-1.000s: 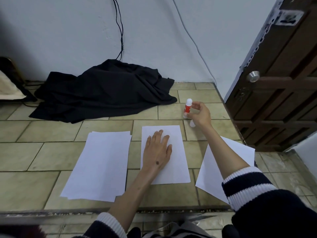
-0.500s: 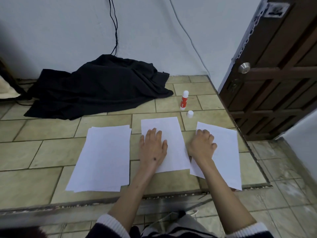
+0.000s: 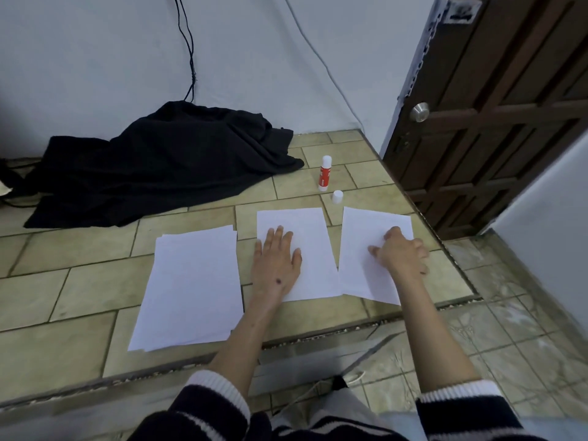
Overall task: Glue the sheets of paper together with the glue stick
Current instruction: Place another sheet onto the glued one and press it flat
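Left hand point(image 3: 276, 262) flat, fingers straight, on middle sheet point(image 3: 297, 253); right hand point(image 3: 401, 253) fingers curled on right sheet point(image 3: 372, 249), which could skew on transfer.

dim, cool, even light; soft shadows; wide-angle bending at edges; slight blur.

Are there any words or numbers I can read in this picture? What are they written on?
None can be read.
Glue stick: its red label seems to carry print, too small and blurred to read.
Plate high on the door: dark marks, too blurred to read.
Sheet under the left hand, sheet under the right hand and the paper stack: blank white, no writing shows.
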